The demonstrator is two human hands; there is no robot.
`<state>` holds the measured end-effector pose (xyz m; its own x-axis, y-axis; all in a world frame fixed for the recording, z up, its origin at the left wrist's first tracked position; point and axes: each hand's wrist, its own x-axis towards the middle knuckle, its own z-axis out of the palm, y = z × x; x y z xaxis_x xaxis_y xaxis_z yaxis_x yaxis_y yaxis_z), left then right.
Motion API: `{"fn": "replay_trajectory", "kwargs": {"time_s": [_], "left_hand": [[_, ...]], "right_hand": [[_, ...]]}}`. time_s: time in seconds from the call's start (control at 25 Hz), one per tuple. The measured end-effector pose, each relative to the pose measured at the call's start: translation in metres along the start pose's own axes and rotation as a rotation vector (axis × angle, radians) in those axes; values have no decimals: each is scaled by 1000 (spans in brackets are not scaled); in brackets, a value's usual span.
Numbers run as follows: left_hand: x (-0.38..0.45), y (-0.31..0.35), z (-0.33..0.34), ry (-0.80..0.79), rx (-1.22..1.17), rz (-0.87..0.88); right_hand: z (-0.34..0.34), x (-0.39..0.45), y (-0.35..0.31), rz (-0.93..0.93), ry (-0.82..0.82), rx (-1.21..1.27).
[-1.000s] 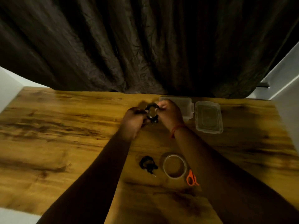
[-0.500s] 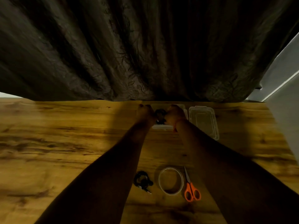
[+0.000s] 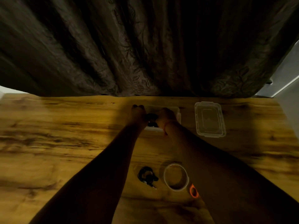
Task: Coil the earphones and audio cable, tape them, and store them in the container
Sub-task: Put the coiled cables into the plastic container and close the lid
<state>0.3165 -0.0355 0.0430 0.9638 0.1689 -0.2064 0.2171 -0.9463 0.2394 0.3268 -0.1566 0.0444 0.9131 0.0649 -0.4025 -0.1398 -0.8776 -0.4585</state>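
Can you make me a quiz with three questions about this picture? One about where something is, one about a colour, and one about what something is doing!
1. Where is the lid?
A. Right of the container
B. On the container
C. Next to the tape

2. What colour is the scissors handle?
A. Blue
B. Orange
C. Green

3. What are the hands doing?
A. Cutting tape
B. Resting flat on the table
C. Holding a black coil over the container

Answers:
1. A: the lid lies flat on the table, right of the container.
2. B: an orange loop peeks out beside the tape.
3. C: the left hand and right hand hold the coil together at the open container; a second coil waits near the tape.
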Motion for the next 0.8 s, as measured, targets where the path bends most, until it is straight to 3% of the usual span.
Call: {"fn": "replay_trajectory", "kwargs": {"time_s": [0.2, 0.28, 0.36, 0.4, 0.48, 0.6, 0.68, 0.8], "left_hand": [[-19, -10, -1, 80, -224, 92], [-31, -9, -11, 166, -418, 110], [-50, -12, -24, 219, -578, 9], [-64, -18, -26, 213, -621, -39], [-98, -36, -21, 167, -580, -41], [-145, -66, 10, -7, -463, -24], [-172, -74, 26, -210, -406, -40], [-196, -75, 41, -286, -351, 147]], "right_hand": [[-11, -27, -6, -164, 98, -196], [-21, -44, -8, -257, 296, -185], [-18, -72, -6, -450, 490, -69], [-12, -91, -1, -540, 468, -10], [9, -126, 17, -609, 214, -14], [42, -150, 43, -487, -184, -213], [52, -155, 48, -460, -228, -279], [61, -159, 43, -523, -153, -313]]}}
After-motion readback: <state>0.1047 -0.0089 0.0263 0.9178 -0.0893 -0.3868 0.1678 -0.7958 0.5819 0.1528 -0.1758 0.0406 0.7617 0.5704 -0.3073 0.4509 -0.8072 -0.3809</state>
